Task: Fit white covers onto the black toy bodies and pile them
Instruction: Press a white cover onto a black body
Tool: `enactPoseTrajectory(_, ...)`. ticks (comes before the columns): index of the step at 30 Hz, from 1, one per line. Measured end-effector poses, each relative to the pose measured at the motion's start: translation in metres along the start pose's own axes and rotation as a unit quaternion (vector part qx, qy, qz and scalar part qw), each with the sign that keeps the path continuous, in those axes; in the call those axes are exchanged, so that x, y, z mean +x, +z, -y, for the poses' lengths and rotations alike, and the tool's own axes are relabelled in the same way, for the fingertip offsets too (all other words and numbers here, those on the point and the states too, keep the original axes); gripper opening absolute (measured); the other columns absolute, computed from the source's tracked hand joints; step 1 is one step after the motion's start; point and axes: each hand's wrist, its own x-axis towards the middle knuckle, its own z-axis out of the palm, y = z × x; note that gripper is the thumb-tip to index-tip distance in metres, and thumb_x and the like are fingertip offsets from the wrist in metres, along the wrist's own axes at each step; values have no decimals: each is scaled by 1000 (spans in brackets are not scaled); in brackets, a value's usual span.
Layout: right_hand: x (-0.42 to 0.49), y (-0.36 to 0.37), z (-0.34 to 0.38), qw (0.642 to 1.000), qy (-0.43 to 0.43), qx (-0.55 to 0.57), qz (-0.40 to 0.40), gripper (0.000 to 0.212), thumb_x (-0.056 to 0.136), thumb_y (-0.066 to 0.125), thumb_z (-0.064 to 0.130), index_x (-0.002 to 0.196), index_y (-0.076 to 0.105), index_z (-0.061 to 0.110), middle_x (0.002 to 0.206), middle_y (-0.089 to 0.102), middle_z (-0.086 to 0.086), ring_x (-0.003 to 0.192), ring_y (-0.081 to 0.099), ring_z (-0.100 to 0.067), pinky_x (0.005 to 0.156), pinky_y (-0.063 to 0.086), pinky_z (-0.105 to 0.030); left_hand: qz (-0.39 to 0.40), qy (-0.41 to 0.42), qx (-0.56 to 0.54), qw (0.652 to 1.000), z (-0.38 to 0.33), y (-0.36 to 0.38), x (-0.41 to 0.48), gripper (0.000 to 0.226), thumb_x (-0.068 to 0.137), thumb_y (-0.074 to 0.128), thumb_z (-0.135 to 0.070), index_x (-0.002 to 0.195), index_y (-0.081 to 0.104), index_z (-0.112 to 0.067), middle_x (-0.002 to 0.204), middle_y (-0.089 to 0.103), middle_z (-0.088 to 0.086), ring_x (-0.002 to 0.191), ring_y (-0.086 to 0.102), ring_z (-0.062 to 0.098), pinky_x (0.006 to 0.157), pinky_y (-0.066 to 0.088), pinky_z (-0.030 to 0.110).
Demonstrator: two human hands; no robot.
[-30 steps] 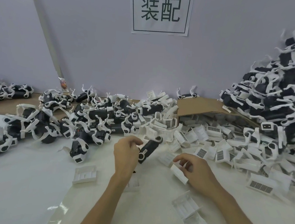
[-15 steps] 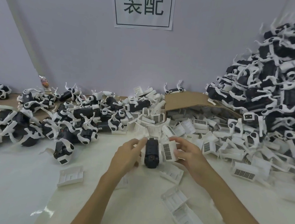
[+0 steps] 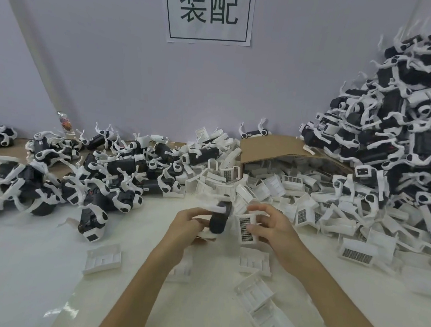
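While between hands, body beside cover.

the black toy body was blurred, with the fingertips of the left hand hidden behind it. one side of the white cover was hidden by the right hand. the pile was cut off by the right edge.

Left hand has a toy body, right hand a cover just right of it, both in front of the heap of loose covers that sits in and before the cardboard box. Tall pile of toys far right, flatter spread of toys on the left, stray covers on the table by the arms.
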Motion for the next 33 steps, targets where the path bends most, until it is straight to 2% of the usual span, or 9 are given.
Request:
enactPoseTrajectory(2, 0, -1, 0, 1000, -4, 10, -5, 35, 88, 67, -7, 111, 66, 20, 116, 65, -27, 93, 63, -29, 94, 52, -55, 1, 1, -32, 999, 0, 1, 0, 46, 93, 40, 16, 123, 63, -10, 104, 76, 9, 101, 71, 27, 59, 53, 21)
enactPoseTrajectory(4, 0, -2, 0, 1000, -10, 23, -7, 32, 91, 63, -7, 112, 66, 17, 112, 68, -25, 91, 68, -25, 89, 55, -46, 2, 12, -60, 998, 0, 2, 0, 48, 93, 44, 17, 133, 57, -7, 119, 72, 14, 115, 65, 30, 61, 52, 21)
enactPoseTrajectory(7, 2, -4, 2, 997, -16, 70, -3, 28, 95, 60, -2, 117, 64, 14, 100, 72, -14, 84, 70, -17, 78, 57, -30, 16, 58, -73, 996, 1, 4, 0, 58, 89, 51, 20, 138, 53, -11, 119, 72, 15, 105, 69, 29, 68, 55, 25)
enactPoseTrajectory(11, 3, -4, 5, 987, -20, 155, 18, 27, 94, 60, 6, 120, 62, 14, 94, 73, -6, 80, 70, -16, 71, 57, -26, 22, 128, -82, 988, 2, 12, -1, 76, 85, 53, 26, 132, 58, -33, 122, 71, 10, 114, 67, 26, 93, 57, 37)
enactPoseTrajectory(14, 3, -5, 7, 981, -12, 191, 33, 36, 84, 66, 16, 120, 63, 17, 92, 74, -4, 78, 70, -14, 71, 58, -25, 28, 199, -71, 977, 4, 19, -3, 79, 84, 53, 27, 133, 61, -35, 129, 68, -4, 117, 65, 9, 86, 55, 23)
enactPoseTrajectory(16, 3, -4, 7, 977, -4, 209, 48, 40, 83, 65, 19, 123, 61, 16, 92, 73, -2, 79, 70, -14, 75, 58, -27, 27, 242, -49, 969, 4, 25, -5, 88, 83, 47, 29, 132, 61, -41, 120, 71, -9, 110, 66, 5, 86, 54, 23)
enactPoseTrajectory(20, 3, -5, 7, 972, 3, 226, 64, 38, 90, 59, 18, 128, 58, 15, 96, 71, -4, 84, 68, -17, 86, 55, -34, 22, 285, -21, 958, 4, 29, -5, 103, 78, 37, 33, 128, 59, -55, 99, 72, 10, 93, 66, 15, 83, 53, 26)
enactPoseTrajectory(28, -1, -1, 9, 979, 6, 189, 81, 50, 91, 59, 22, 139, 52, 15, 113, 62, -12, 102, 59, -26, 88, 50, -35, 14, 309, 7, 951, 5, 32, -8, 94, 79, 39, 33, 132, 52, -45, 113, 70, -29, 107, 63, -5, 84, 48, 10)
enactPoseTrajectory(33, 0, -1, 7, 977, 6, 195, 84, 47, 95, 56, 17, 141, 50, 13, 112, 64, -11, 98, 62, -25, 88, 49, -36, 7, 304, -1, 953, 7, 34, -5, 94, 80, 42, 31, 133, 54, -45, 112, 73, -18, 105, 64, 8, 84, 52, 18)
